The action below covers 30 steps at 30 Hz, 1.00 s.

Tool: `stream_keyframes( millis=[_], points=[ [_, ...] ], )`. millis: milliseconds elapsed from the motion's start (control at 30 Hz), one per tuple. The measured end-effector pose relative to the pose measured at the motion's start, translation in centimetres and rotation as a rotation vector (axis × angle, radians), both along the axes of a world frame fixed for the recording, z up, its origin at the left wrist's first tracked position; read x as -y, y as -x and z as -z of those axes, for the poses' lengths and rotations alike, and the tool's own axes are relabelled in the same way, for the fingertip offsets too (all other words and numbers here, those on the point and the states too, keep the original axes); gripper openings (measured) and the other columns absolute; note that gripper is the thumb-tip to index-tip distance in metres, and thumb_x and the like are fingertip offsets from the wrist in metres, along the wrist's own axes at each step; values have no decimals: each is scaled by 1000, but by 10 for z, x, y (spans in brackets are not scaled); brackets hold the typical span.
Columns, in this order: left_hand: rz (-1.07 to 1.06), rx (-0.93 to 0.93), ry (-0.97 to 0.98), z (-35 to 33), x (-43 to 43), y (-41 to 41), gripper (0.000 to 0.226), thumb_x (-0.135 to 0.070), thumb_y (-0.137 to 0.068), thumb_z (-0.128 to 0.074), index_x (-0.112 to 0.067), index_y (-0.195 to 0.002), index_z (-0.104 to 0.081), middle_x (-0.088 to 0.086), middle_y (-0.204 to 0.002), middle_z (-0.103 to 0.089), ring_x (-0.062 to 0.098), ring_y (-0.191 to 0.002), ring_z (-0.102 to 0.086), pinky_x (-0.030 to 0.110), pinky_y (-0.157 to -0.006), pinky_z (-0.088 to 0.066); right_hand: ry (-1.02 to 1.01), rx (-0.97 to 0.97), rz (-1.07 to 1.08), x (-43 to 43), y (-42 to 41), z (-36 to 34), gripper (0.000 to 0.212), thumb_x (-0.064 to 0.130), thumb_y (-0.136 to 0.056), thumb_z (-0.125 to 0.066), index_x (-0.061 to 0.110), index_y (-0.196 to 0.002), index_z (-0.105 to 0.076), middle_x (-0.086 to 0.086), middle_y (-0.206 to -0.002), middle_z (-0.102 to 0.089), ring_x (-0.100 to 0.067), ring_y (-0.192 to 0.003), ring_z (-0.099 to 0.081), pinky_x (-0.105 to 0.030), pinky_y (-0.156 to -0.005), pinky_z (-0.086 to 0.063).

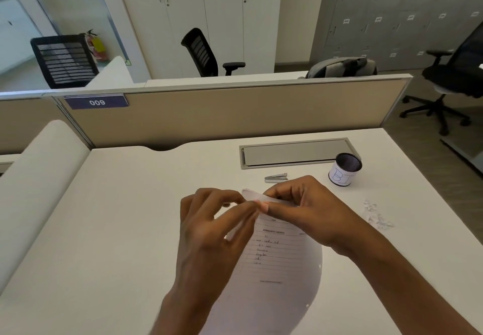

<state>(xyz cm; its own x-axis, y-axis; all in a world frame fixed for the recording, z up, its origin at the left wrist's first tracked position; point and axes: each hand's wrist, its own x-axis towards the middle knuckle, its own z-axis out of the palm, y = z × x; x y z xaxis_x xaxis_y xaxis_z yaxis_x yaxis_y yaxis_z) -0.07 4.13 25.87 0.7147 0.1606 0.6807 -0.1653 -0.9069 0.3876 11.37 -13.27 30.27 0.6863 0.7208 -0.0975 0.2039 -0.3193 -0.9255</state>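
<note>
A white printed form with handwritten lines, the paper sheet [277, 261], is lifted above the white desk [117, 230] in the middle of the view. My left hand [209, 232] pinches the sheet's upper edge from the left with fingertips curled. My right hand [303, 209] pinches the same top edge from the right, thumb and forefinger meeting the left hand's fingertips. The top edge looks folded or curled over between the two hands. What sits exactly at the pinch point is hidden by the fingers.
A small metal stapler [276, 177] lies just beyond the hands. A dark mesh cup with a paper label [345, 168] stands at the right. Small paper scraps [376, 214] are scattered near the right edge. A grey cable-tray lid [295, 153] and a partition [230, 115] lie behind.
</note>
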Motion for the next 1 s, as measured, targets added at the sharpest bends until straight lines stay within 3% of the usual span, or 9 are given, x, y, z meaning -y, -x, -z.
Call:
stream_keyframes(
  millis=[233,333,467,633,867,933,1000],
  points=[
    [67,-86,-186,0,-6,2,29,-43,-95,-69,-19,-105,-82,2,-106,-77,23,-96,-65,28,-80,-41,78,70,12,3,17,-4,23,46,-95,-68,28,-94,-82,7,-89,-79,-12,-89,-73,-44,-84,-60],
    [125,-71,-232,0,-8,2,28,-41,-100,-61,-19,-110,-76,3,-108,-76,21,-98,-60,27,-80,-40,113,87,-6,5,21,-4,22,46,-98,-65,31,-96,-81,10,-93,-79,-12,-92,-72,-45,-87,-60],
    [143,-34,-282,5,-8,2,20,-32,-101,-65,-17,-114,-69,7,-112,-74,20,-102,-54,29,-84,-41,102,70,9,9,23,-4,18,39,-100,-65,31,-96,-80,11,-94,-79,-12,-91,-72,-42,-86,-60],
    [83,40,-180,8,4,0,29,-38,-113,-42,-17,-109,-61,8,-103,-73,18,-99,-54,32,-85,-40,72,34,45,12,27,-3,16,37,-100,-67,31,-97,-81,11,-95,-79,-11,-93,-73,-38,-87,-60],
    [44,10,44,16,11,-3,36,-48,-113,-38,-20,-107,-59,-4,-109,-60,12,-101,-50,22,-87,-40,-19,-102,136,15,30,-1,15,34,-97,-70,25,-97,-83,4,-94,-81,-16,-91,-77,-34,-81,-62],
    [41,-9,144,17,15,-1,42,-51,-112,-38,-18,-105,-65,-3,-107,-64,9,-101,-51,23,-85,-45,-45,-118,177,14,33,1,15,35,-96,-70,27,-96,-83,6,-93,-81,-15,-89,-77,-29,-76,-61],
    [30,-33,220,13,19,1,31,-48,-109,-47,-23,-105,-66,-10,-108,-64,5,-101,-52,27,-79,-51,-65,-96,214,13,36,3,15,36,-96,-70,28,-97,-82,7,-93,-80,-14,-89,-76,-26,-76,-60]
  ],
)
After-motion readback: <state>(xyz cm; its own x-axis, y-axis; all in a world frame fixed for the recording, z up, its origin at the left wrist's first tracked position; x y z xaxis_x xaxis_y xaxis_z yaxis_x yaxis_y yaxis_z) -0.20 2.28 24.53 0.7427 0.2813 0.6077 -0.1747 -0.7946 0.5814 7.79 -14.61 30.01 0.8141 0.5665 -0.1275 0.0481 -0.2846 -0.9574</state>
